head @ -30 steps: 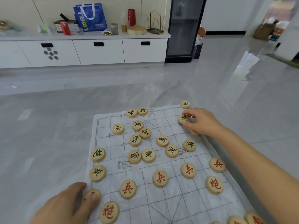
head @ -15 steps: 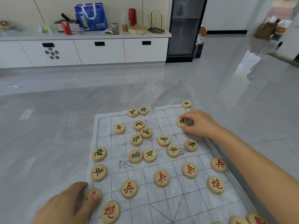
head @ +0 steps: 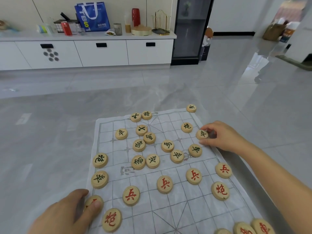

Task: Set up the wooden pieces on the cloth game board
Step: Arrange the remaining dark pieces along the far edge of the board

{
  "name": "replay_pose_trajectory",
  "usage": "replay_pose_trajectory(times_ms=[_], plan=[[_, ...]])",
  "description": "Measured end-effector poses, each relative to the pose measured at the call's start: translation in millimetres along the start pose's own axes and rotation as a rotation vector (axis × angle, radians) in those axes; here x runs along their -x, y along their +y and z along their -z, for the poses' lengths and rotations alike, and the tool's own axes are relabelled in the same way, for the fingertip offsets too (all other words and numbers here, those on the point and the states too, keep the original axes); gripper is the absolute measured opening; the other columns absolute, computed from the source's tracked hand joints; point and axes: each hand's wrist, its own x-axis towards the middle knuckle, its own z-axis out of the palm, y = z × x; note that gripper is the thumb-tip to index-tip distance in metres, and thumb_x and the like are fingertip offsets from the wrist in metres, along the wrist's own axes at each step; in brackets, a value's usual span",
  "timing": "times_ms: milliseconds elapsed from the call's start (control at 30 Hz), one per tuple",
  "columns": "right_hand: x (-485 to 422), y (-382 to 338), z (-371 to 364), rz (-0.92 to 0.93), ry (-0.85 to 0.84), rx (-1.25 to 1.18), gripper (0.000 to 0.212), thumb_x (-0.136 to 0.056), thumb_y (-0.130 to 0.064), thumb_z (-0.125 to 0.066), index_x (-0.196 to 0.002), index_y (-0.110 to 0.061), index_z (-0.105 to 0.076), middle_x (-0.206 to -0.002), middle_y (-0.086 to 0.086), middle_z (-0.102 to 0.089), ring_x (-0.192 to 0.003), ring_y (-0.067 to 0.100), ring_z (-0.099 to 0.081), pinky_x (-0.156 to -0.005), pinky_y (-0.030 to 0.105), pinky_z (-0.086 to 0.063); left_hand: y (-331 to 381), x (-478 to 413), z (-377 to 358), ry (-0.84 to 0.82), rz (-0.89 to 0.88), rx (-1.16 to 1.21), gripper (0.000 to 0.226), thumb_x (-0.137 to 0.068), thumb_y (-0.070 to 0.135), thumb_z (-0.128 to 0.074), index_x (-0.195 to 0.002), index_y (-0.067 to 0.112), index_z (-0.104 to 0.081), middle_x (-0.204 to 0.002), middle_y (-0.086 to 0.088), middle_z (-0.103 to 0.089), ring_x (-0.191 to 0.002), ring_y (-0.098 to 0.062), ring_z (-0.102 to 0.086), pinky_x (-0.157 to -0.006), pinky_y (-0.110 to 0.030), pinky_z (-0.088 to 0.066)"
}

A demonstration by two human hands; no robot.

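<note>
Right hand pinches 1 dark-lettered piece, neighbouring disc just beside.

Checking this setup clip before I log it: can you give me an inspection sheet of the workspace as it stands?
Surface: grey tiled floor, with the cloth board laid flat on it.
Job's things: dark-lettered pieces scattered over the far half; red-lettered pieces on the near half, with more at the near right corner.
Clutter: blue bag, red can and other small items on the counter.
Hands: right hand pinches a dark piece at the board's right edge; left hand grips a red piece at the near left edge.
Cables: nothing seen.
Surroundings: white cabinet, dark glass-door cabinet.
</note>
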Motion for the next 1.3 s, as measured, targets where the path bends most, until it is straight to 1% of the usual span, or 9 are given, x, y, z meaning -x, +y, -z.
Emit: replay_pose_trajectory(times_ms=[200, 500, 600, 700, 767, 933, 1033, 1200, 1300], plan=[[-5.0, 4.6, 11.7, -0.063, 0.221, -0.166, 0.034, -0.077, -0.043, -0.069, -0.108, -0.031, -0.061, -0.098, -0.005, -0.054, -0.077, 0.005, -0.048, -0.061, 0.02, -0.034, -4.3, -1.2, -2.2, 0.017, 0.003, 0.022, 0.055, -0.08, 0.069, -0.036, -0.124, 0.037, -0.042, -0.124, 0.015, -0.054, -0.114, -0.007, -0.052, -0.094, -0.023, -0.041], [0.0, -3.2, -0.4, -0.02, 0.054, -0.031, 0.046, -0.076, -0.045, -0.069, -0.119, -0.031, -0.059, -0.103, -0.005, -0.051, -0.094, 0.013, -0.051, -0.088, 0.035, -0.045, -6.2, 0.6, -4.0, 0.02, 0.009, 0.033, 0.056, -0.079, 0.068, -0.04, -0.124, 0.036, -0.044, -0.124, 0.014, -0.055, -0.114, -0.008, -0.053, -0.095, -0.026, -0.041], [0.1, -6.0, -0.2, -0.031, 0.024, 0.095, 0.056, -0.076, -0.052, -0.065, -0.127, -0.034, -0.052, -0.109, -0.005, -0.049, -0.106, 0.016, -0.049, -0.095, 0.04, -0.04, -4.8, 0.7, -2.8, 0.01, 0.017, 0.041, 0.057, -0.079, 0.069, -0.039, -0.126, 0.036, -0.042, -0.126, 0.014, -0.054, -0.115, -0.009, -0.052, -0.097, -0.027, -0.041], [2.5, -20.1, 0.3, -0.012, 0.085, 0.196, 0.065, -0.077, -0.054, -0.062, -0.136, -0.036, -0.04, -0.121, -0.003, -0.046, -0.119, 0.02, -0.04, -0.098, 0.038, -0.03, -5.9, 1.4, -2.5, 0.005, 0.023, 0.054, 0.057, -0.079, 0.068, -0.04, -0.126, 0.036, -0.043, -0.124, 0.013, -0.055, -0.115, -0.01, -0.053, -0.096, -0.028, -0.042], [6.0, -38.7, -2.6, 0.065, 0.131, 0.105, 0.054, -0.079, -0.049, -0.063, -0.129, -0.034, -0.049, -0.116, -0.006, -0.047, -0.116, 0.017, -0.041, -0.097, 0.035, -0.028, -5.1, 1.6, -2.0, 0.003, 0.019, 0.057, 0.057, -0.079, 0.068, -0.04, -0.125, 0.035, -0.043, -0.123, 0.012, -0.056, -0.114, -0.01, -0.053, -0.096, -0.028, -0.042], [8.9, -76.8, -17.5, 0.264, 0.044, 0.087, 0.035, -0.084, -0.045, -0.06, -0.117, -0.032, -0.06, -0.111, -0.01, -0.05, -0.113, 0.012, -0.043, -0.099, 0.034, -0.028, -2.7, 2.3, -0.1, -0.003, 0.028, 0.06, 0.057, -0.079, 0.068, -0.039, -0.125, 0.035, -0.043, -0.126, 0.012, -0.055, -0.115, -0.01, -0.053, -0.098, -0.027, -0.042], [7.0, -81.0, -16.8, 0.279, 0.04, 0.102, 0.027, -0.088, -0.04, -0.056, -0.113, -0.032, -0.062, -0.112, -0.009, -0.054, -0.111, 0.013, -0.045, -0.099, 0.035, -0.03, -3.7, 3.5, -0.3, 0.006, 0.026, 0.061, 0.056, -0.079, 0.067, -0.043, -0.125, 0.035, -0.045, -0.123, 0.011, -0.057, -0.113, -0.011, -0.054, -0.093, -0.027, -0.042], [12.8, -79.3, -10.5, 0.267, 0.022, 0.098, 0.02, -0.087, -0.04, -0.058, -0.103, -0.03, -0.067, -0.098, -0.012, -0.052, -0.1, 0.011, -0.048, -0.096, 0.037, -0.034, -1.9, 6.4, 0.8, 0.014, 0.013, 0.03, 0.054, -0.081, 0.066, -0.039, -0.125, 0.036, -0.042, -0.118, 0.011, -0.058, -0.111, -0.01, -0.055, -0.087, -0.025, -0.042], [21.8, -80.4, -5.8, 0.241, -0.041, 0.118, 0.033, -0.079, -0.053, -0.061, -0.103, -0.032, -0.065, -0.101, -0.012, -0.053, -0.097, 0.008, -0.045, -0.094, 0.034, -0.035, -1.0, 6.6, 1.9, 0.009, 0.011, 0.019, 0.054, -0.082, 0.067, -0.038, -0.127, 0.036, -0.041, -0.12, 0.011, -0.057, -0.112, -0.01, -0.054, -0.088, -0.024, -0.042]])
